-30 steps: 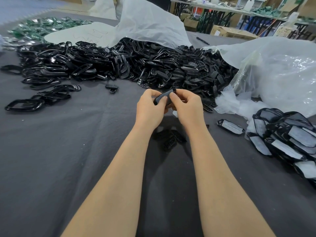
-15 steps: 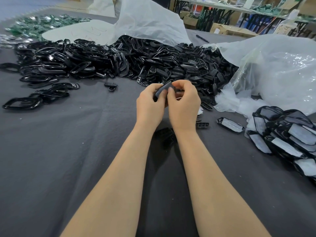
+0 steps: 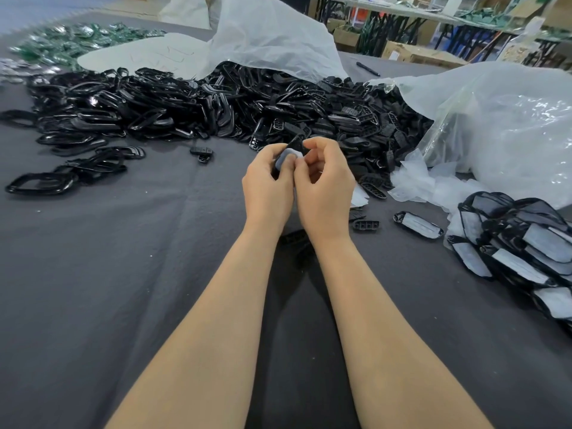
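Both hands meet over the middle of the grey cloth table (image 3: 123,274). My left hand (image 3: 267,187) grips a small black plastic part (image 3: 288,154) with a pale grey film on its face. My right hand (image 3: 325,184) pinches the same part at its top right edge. Behind them lies a big heap of black plastic parts (image 3: 216,106). At the right edge lies a pile of black parts with grey film (image 3: 523,249), and one such filmed part (image 3: 418,224) rests alone on the cloth.
A clear plastic bag (image 3: 507,131) bulges at the right and a white bag (image 3: 272,38) covers the back of the heap. Loose black frames (image 3: 40,184) lie at the left. Green parts (image 3: 77,35) sit far left. A pen (image 3: 366,69) lies beyond the heap.
The part has turned in my fingers, its pale grey face now showing toward me. My right hand has slid closer against my left hand.
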The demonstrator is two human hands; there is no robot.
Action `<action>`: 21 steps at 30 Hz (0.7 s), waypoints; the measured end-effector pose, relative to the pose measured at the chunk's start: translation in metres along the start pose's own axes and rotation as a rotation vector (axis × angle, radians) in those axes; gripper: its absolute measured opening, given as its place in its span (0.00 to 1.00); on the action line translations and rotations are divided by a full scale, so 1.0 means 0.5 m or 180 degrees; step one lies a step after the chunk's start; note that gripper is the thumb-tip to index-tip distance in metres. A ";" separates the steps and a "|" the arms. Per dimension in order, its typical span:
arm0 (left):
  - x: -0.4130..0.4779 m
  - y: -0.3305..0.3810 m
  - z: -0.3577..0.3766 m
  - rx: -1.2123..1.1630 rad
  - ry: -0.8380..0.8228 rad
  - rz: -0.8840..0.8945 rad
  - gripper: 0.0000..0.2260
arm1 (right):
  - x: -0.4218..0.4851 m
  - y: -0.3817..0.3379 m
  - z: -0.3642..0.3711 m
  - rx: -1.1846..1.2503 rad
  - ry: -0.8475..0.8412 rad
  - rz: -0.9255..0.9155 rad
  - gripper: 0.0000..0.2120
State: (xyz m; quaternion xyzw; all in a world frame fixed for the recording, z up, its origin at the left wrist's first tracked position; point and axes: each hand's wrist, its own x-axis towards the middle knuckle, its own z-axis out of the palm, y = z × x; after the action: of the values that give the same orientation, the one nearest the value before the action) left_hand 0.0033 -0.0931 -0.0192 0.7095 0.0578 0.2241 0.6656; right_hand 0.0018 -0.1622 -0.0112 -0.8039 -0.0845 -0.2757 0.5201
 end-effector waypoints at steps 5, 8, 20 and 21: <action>-0.002 0.005 0.000 -0.0078 0.0022 -0.0014 0.10 | 0.001 0.001 -0.003 -0.0026 0.0087 -0.0104 0.04; -0.004 0.006 -0.001 -0.0056 -0.0018 0.0062 0.12 | 0.005 0.002 -0.006 -0.0043 0.0118 -0.0072 0.04; -0.010 -0.001 0.003 0.0344 -0.0292 0.0536 0.08 | 0.025 0.010 -0.027 0.0182 0.0043 0.0421 0.03; -0.010 -0.002 0.003 0.0378 -0.0319 0.0563 0.08 | 0.025 0.011 -0.028 0.0178 0.0038 0.0450 0.03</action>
State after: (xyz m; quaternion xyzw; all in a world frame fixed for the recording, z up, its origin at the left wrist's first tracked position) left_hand -0.0003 -0.0963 -0.0212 0.7603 -0.0253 0.2424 0.6021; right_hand 0.0097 -0.1789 -0.0045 -0.7914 -0.0320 -0.2406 0.5610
